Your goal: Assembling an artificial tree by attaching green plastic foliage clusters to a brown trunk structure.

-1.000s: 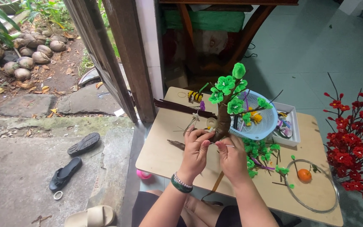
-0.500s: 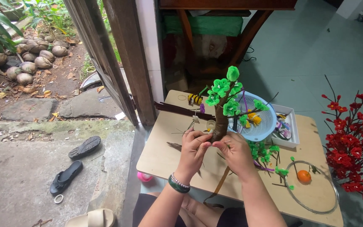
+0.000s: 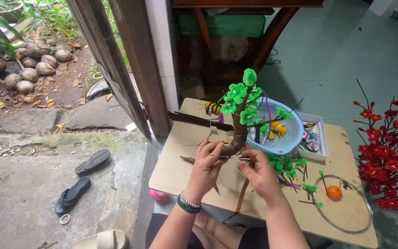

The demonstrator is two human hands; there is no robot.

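Your left hand [image 3: 207, 161] is closed around the foot of the small craft tree [image 3: 241, 121], fingers curled at the base of its brown trunk, a green bangle and a bead bracelet on that wrist. Your right hand [image 3: 259, 171] sits just beside it, fingertips pinched on a thin wire [image 3: 234, 158] that runs crosswise between both hands at the trunk's base.

The tree stands on the low wooden table [image 3: 180, 170], near its middle, just in front of your knees. Its long axis runs up and slightly away from you: the trunk rises from your hands, leans a little to the right, and ends in a bright green tuft pointing at the doorway. Side twigs carry more green tufts, spreading left and right.

Right behind the tree sits a blue plastic basket [image 3: 284, 138], touching a white tray [image 3: 321, 143] of small bits. Loose green tufts [image 3: 284, 163] lie on the table just right of your right hand. Further right, an orange ball [image 3: 333, 192] rests inside a wire ring [image 3: 346, 216]. A red blossom branch [image 3: 390, 157] stands off the table's right edge. Black sandals [image 3: 84, 177] lie on the concrete to your left.
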